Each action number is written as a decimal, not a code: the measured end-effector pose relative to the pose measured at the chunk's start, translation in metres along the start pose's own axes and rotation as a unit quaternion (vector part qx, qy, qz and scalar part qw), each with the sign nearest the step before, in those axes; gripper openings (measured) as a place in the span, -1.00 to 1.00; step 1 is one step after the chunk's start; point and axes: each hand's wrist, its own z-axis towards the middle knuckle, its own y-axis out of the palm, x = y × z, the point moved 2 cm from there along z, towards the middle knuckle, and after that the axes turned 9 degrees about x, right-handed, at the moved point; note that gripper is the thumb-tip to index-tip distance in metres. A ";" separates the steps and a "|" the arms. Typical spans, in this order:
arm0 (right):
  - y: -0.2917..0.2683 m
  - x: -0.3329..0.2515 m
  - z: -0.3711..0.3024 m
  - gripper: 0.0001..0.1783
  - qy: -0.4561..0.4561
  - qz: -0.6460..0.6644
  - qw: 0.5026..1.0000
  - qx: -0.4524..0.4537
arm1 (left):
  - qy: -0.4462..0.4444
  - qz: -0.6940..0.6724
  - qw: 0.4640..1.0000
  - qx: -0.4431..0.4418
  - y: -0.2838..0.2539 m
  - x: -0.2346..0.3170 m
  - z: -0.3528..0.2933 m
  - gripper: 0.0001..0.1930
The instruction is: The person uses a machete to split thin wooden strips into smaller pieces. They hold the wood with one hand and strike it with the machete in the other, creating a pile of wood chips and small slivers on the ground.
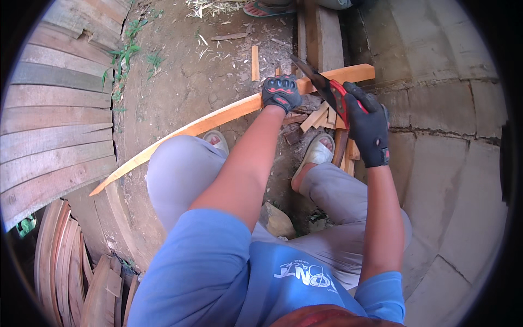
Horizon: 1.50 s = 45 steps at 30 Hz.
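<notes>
A long, pale orange wooden strip (218, 117) slants across the front of me, rising from lower left to upper right. My left hand (281, 92), in a black glove with red marks, is closed around it near its right end. In the same kind of glove, my right hand (369, 128) grips the red and black handle of a hand saw (315, 74). Its dark blade lies across the strip just right of my left hand and points up and left. Whether the teeth are sunk in the wood, I cannot tell.
A thick timber beam (329, 41) runs beneath the strip's right end. Wood offcuts (318, 115) lie by my sandalled foot. Another person's sandalled foot (269, 9) shows at the top. Boards (57, 120) line the left, a block wall (436, 103) the right; curved slats (60, 261) stand lower left.
</notes>
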 end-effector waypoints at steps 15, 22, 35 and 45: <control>0.018 -0.030 -0.029 -0.63 0.133 0.107 0.984 0.052 | -0.030 -0.108 0.956 -0.271 -0.010 -0.027 0.045 -0.59; 0.027 -0.059 -0.027 -0.58 0.086 -0.035 0.996 -0.009 | -0.056 -0.147 0.948 -0.277 -0.033 -0.018 0.036 -0.63; 0.027 -0.024 -0.046 -0.60 0.127 0.046 0.990 0.041 | 0.011 -0.065 0.991 -0.118 -0.007 -0.003 0.008 -0.42; 0.017 -0.019 -0.054 -0.60 0.115 0.017 0.993 0.019 | 0.021 0.020 0.998 0.050 0.020 0.025 -0.020 -0.80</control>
